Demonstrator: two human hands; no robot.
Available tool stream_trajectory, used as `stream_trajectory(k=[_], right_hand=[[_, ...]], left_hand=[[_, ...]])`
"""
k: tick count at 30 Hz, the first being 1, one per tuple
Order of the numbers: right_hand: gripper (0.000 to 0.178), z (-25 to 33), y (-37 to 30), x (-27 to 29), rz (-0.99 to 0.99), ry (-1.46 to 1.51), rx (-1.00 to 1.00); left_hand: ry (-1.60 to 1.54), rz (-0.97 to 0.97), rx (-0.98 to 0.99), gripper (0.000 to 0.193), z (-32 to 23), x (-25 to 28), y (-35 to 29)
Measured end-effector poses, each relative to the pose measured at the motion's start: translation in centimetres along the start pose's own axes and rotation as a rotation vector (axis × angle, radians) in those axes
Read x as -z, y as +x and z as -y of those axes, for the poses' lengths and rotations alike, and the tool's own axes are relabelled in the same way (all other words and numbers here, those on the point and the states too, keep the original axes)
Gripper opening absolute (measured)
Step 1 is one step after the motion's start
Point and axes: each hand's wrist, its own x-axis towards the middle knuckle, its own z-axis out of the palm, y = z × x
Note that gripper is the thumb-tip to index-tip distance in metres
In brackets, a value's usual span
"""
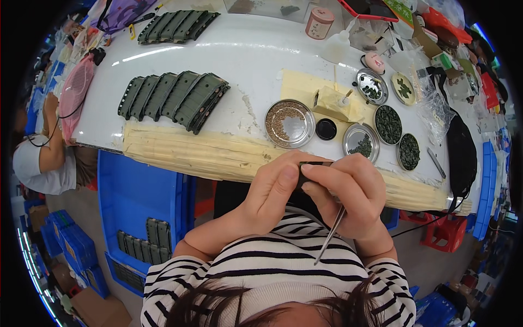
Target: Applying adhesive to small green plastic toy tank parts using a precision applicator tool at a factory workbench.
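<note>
My left hand (pixel 272 185) and my right hand (pixel 351 191) meet in front of the padded table edge. Between their fingertips is a small dark piece (pixel 305 173), mostly covered by the fingers, so its kind is unclear. My left hand is closed on it, and the right thumb and finger press against its other side. A pair of metal tweezers (pixel 330 235) is also held in my right hand, its tips pointing down toward my striped shirt. Just beyond the hands stand a round metal dish of small brown parts (pixel 277 124) and one with little dark green parts (pixel 362 146).
Dark green segmented strips (pixel 174 98) lie on the white table (pixel 248 65). Fuller dishes of green parts (pixel 388 124), a black cap (pixel 326 129) and a yellow taped block (pixel 333 103) stand to the right. Below left is a blue bin (pixel 131 185); another person (pixel 46 163) sits far left.
</note>
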Motion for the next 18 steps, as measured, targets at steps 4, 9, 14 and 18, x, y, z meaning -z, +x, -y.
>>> stream_trajectory(k=[4,9,14,18], right_hand=[[0.025,0.1,-0.7,1.4,-0.256,0.098,-0.171],[0.014,-1.1,-1.5,1.7,-0.237,0.068,-0.252],[0.014,-1.0,-1.6,1.2,-0.174,0.079,-0.226],[0.013,-1.1,-2.0,1.4,-0.168,0.087,-0.256]], left_hand=[[-0.438,-0.068,0.231,0.078,-1.1,1.2,-0.4],[0.364,-0.437,0.093,0.056,-2.1,4.7,0.3],[1.008,-0.399,-0.020,0.053,-1.7,6.8,1.2],[1.075,-0.487,-0.037,0.058,-1.4,6.1,1.6]])
